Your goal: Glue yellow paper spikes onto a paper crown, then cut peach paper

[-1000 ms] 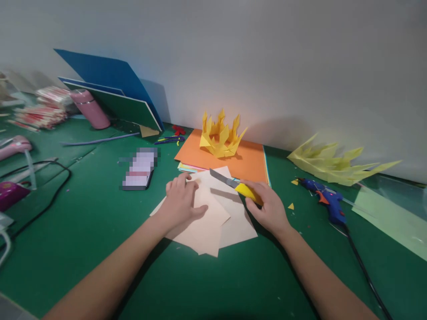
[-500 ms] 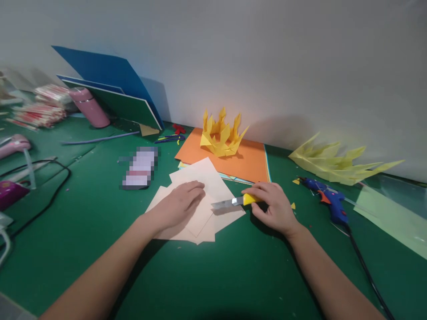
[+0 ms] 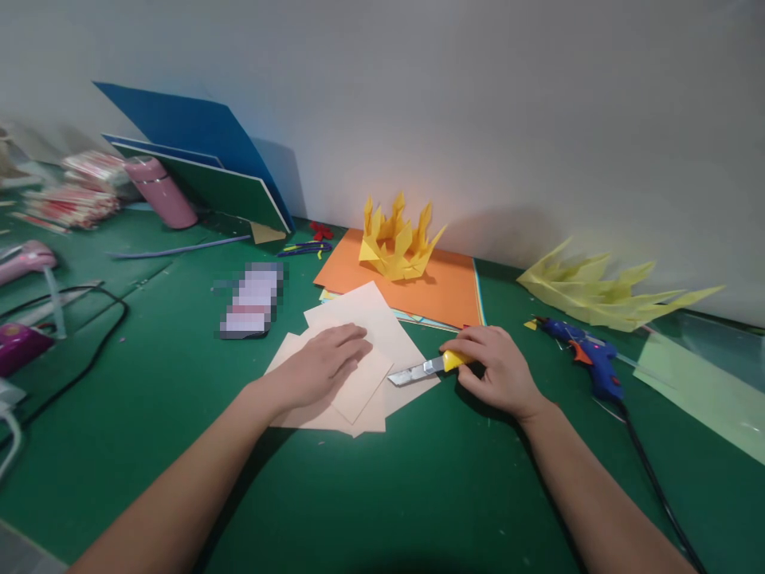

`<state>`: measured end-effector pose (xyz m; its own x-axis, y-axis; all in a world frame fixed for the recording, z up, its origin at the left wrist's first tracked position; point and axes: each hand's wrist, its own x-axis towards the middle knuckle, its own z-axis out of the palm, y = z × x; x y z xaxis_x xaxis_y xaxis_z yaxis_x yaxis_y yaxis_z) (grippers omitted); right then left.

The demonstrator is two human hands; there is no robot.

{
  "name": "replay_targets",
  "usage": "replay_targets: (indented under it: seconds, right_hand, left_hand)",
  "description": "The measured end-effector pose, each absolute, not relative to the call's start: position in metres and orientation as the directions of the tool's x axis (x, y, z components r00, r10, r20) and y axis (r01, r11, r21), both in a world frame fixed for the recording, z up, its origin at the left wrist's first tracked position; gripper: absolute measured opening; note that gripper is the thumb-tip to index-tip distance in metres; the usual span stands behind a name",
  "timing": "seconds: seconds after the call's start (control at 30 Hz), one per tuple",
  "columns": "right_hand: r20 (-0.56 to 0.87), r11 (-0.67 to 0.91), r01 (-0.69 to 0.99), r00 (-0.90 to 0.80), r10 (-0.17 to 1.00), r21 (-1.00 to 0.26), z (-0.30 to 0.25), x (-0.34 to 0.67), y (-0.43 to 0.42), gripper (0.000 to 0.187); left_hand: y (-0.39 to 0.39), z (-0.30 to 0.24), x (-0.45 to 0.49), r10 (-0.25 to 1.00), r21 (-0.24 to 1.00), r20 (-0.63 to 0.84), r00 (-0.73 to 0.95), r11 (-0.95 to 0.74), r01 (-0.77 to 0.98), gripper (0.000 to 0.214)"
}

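My left hand (image 3: 323, 367) lies flat, fingers together, on a loose stack of pale peach paper sheets (image 3: 370, 319) on the green mat. My right hand (image 3: 499, 371) is closed round the yellow handle of a utility knife (image 3: 427, 368). Its blade points left and rests at the right edge of the sheets. Just behind them lies an orange sheet (image 3: 445, 287) on a pile of coloured paper, with a folded yellow paper crown (image 3: 398, 239) standing on it.
A blue glue gun (image 3: 582, 359) with a black cord lies right of my right hand, beside pale yellow folded paper spikes (image 3: 598, 291). A pixelated object (image 3: 251, 301) sits to the left. Blue and green boards (image 3: 203, 159), a pink bottle (image 3: 160, 193) and cables (image 3: 84, 351) are farther left.
My left hand slid the peach sheets toward me and to the left. My right hand lowered the knife from over the sheets to their right edge, blade now pointing left.
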<state>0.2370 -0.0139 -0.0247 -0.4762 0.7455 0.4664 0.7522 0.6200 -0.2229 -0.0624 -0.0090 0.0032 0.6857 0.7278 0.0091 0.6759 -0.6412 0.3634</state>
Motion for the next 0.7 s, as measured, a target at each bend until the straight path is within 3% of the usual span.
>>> replay_targets:
  seconds: [0.27, 0.7]
  right_hand:
    - [0.463, 0.613, 0.763, -0.477, 0.747, -0.205, -0.024, 0.235, -0.014, 0.033]
    - [0.372, 0.732, 0.667, -0.65, 0.663, -0.139, -0.019, 0.221, -0.024, 0.033]
  left_hand:
    - [-0.01, 0.003, -0.063, 0.732, 0.367, -0.005, 0.681, -0.632, 0.682, 0.033]
    - [-0.013, 0.005, -0.061, 0.737, 0.347, -0.072, 0.672, -0.613, 0.709, 0.038]
